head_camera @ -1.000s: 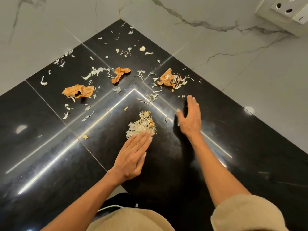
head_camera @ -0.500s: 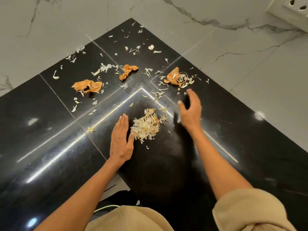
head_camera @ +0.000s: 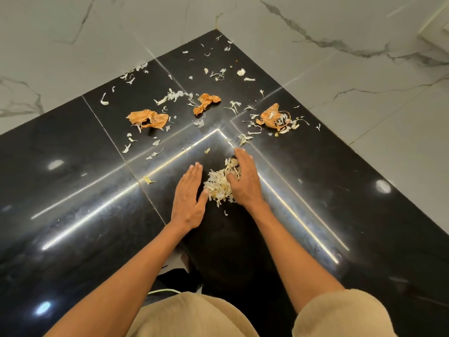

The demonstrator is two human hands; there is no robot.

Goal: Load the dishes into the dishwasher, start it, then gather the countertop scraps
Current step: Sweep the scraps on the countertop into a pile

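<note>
Item: scrap pile [head_camera: 220, 184] — pale, thin papery peelings and shreds, heaped loosely on the black counter [head_camera: 73, 190] near its inner corner, between the two hands.

Handling, as judged: very light, dry-looking, limp; no stiffness to grip by. Likely to scatter or cling to skin instead of lifting as one mass. Not fragile in any way that matters. The polished counter looks slick, so pieces should slide easily when swept.

Where to take hold: no single purchase point — best enclosed from both flanks with cupped palms, edges of the hands flat to the stone, then scooped from beneath.

Left hand [head_camera: 189, 200]: flat, fingers straight and together, thumb tip touching the pile's left edge; grasping nothing.

Right hand [head_camera: 243, 181]: fingers extended and slightly curved over the pile's right side, thumb pressed into the shreds; whether any are pinched underneath cannot be told.

Outstanding stock: three orange skins [head_camera: 148, 119] [head_camera: 206, 103] [head_camera: 271, 116] and many white flecks [head_camera: 217, 74], spread farther back toward the marble wall [head_camera: 121, 27], well apart from the pile.
</note>
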